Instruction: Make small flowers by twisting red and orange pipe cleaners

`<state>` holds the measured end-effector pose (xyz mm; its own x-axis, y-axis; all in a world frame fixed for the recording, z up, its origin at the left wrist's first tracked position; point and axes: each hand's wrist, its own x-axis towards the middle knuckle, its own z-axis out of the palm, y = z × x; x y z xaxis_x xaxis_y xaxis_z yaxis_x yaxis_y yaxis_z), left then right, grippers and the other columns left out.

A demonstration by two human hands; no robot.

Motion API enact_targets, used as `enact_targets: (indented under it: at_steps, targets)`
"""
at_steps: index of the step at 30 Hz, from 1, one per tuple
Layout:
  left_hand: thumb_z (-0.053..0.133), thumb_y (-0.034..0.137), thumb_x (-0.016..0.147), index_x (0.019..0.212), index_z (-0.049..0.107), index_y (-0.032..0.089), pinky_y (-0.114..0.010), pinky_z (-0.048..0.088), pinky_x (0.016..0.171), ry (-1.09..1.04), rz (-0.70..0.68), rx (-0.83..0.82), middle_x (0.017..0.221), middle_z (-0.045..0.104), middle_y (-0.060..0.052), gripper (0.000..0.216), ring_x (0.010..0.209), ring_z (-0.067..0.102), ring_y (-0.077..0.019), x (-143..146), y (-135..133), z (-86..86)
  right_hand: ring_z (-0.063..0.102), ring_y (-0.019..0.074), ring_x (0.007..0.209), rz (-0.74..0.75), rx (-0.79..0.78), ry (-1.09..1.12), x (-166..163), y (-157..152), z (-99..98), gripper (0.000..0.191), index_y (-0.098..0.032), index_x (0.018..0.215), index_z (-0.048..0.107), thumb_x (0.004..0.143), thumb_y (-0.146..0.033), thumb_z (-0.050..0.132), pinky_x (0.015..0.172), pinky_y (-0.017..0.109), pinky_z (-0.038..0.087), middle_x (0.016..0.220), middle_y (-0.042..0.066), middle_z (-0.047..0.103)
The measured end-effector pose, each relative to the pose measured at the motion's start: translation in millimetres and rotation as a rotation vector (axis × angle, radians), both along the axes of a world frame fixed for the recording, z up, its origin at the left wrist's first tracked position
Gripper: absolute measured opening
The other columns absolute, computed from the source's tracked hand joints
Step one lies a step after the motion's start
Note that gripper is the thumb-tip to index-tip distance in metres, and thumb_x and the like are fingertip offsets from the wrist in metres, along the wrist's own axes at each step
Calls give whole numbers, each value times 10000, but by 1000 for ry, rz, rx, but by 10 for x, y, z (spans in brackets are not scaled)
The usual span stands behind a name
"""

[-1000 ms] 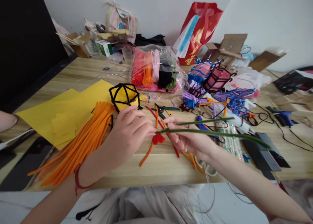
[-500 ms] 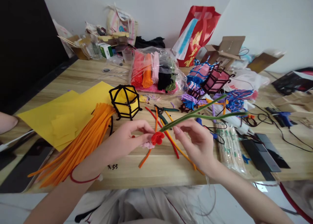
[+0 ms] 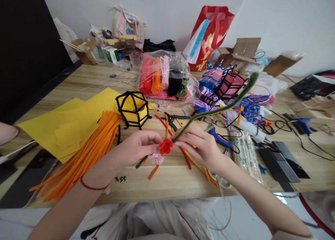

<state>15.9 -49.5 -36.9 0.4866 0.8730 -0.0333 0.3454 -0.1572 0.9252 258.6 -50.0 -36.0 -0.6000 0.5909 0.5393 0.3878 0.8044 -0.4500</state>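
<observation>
My left hand (image 3: pixel 136 148) is closed, pinching a small red flower (image 3: pixel 165 147) of fuzzy pipe cleaner from the left. A pale pink flower (image 3: pixel 156 158) hangs just below it, by the same fingertips. Beside the red flower, my right hand (image 3: pixel 202 147) has its fingers closed on a green pipe cleaner stem (image 3: pixel 222 109). The stem's long end bends up and away to the right. A short green end (image 3: pixel 141 162) pokes out under my left fingers. Red, orange and yellow pipe cleaners (image 3: pixel 185 158) lie on the table behind and below my hands, near green-handled pliers (image 3: pixel 171 117).
A black-framed lantern with yellow panels (image 3: pixel 141 115) stands beyond my left hand. Left lie an orange pipe cleaner bundle (image 3: pixel 86 152) and yellow sheets (image 3: pixel 70 121). On the right are a blue-handled tool (image 3: pixel 219 139), wrapped sticks (image 3: pixel 246 156) and cables. Another person's arm (image 3: pixel 7 133) shows far left.
My right hand has moved left to the red flower and closed on the stem. One green stem now curves up higher, and the pink flower shows more fully below.
</observation>
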Motion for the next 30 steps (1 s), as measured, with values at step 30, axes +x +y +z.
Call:
enact_targets:
  at_steps: [30]
  targets:
    - [571,121,1039,837,689,192,-427,490,980,531,55,1259,850,765,1,244,864,669,-190,-26,-148,8,346,93,537,-247,-1133,366,-196,45,-49,382,-189,605,632,763,-498,790,525,274,241,557,-53,474]
